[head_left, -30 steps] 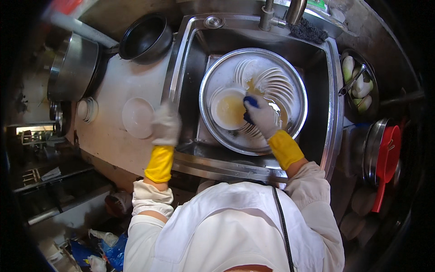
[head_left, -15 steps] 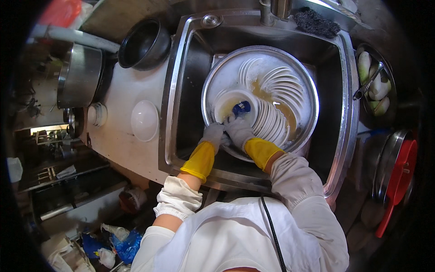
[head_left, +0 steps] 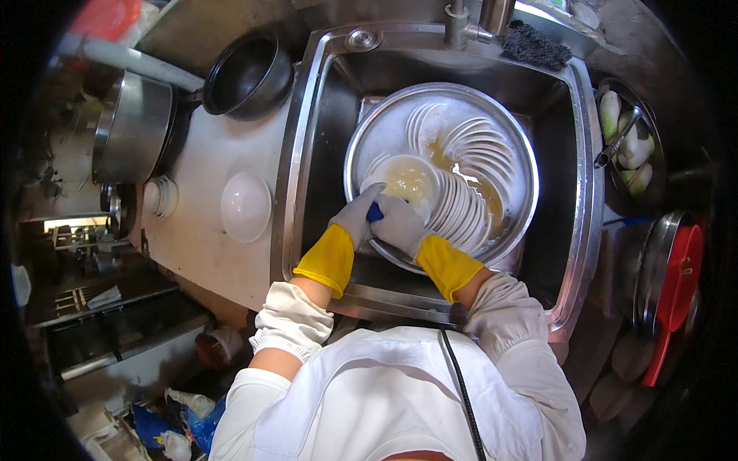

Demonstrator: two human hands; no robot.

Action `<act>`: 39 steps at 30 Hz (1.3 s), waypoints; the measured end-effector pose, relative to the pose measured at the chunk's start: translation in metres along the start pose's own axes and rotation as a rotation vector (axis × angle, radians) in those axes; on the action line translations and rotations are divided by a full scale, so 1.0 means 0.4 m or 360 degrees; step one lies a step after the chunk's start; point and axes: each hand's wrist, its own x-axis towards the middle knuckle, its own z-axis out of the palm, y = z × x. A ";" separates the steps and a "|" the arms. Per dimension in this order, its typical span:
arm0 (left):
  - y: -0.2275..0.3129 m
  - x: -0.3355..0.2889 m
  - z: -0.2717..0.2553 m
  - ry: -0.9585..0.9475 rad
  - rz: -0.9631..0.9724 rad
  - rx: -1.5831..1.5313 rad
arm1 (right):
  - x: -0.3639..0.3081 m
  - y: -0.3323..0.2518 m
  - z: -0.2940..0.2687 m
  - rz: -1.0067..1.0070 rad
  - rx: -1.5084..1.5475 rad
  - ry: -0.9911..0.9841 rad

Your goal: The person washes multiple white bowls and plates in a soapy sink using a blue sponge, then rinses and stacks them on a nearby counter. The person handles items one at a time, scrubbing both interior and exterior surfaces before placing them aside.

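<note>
My left hand point(head_left: 355, 215) and my right hand point(head_left: 400, 223), in grey-white gloves with yellow cuffs, meet at the near-left rim of a round metal basin point(head_left: 529, 146). A small dark blue thing point(head_left: 374, 212) shows between them, its kind mostly hidden; both hands look closed around it. The left thumb reaches to the rim of a white bowl point(head_left: 411, 180) that holds yellowish, bubbly liquid. Beside the bowl, white plates point(head_left: 460, 207) stand on edge in a curved row. More white dishes point(head_left: 480, 146) fan out behind them in foamy water.
The basin sits in a steel sink point(head_left: 327, 100) under a tap point(head_left: 496, 17), with a dark scrubber point(head_left: 534, 46) on the ledge. On the left counter are a white bowl point(head_left: 246, 206), a black pan point(head_left: 244, 77) and a steel pot point(head_left: 137, 127). A red-handled strainer point(head_left: 676, 292) hangs right.
The blue thing has come out of the white bowl toward me and now lies between my hands. Both hands have drawn back slightly from the bowl.
</note>
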 end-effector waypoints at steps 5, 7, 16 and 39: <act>0.051 0.019 -0.032 0.0063 0.0212 0.0182 | -0.046 -0.027 0.017 -0.0277 0.0404 0.0101; 0.072 0.015 -0.061 -0.0106 0.0635 0.0828 | -0.079 -0.004 -0.019 -0.0372 -0.0214 0.0061; 0.076 0.014 0.014 0.0353 0.1021 0.1135 | -0.034 -0.041 -0.033 -0.0228 0.0081 0.0202; 0.115 -0.066 -0.020 0.0466 0.1546 0.1704 | -0.062 -0.094 -0.044 -0.0490 0.0185 0.0431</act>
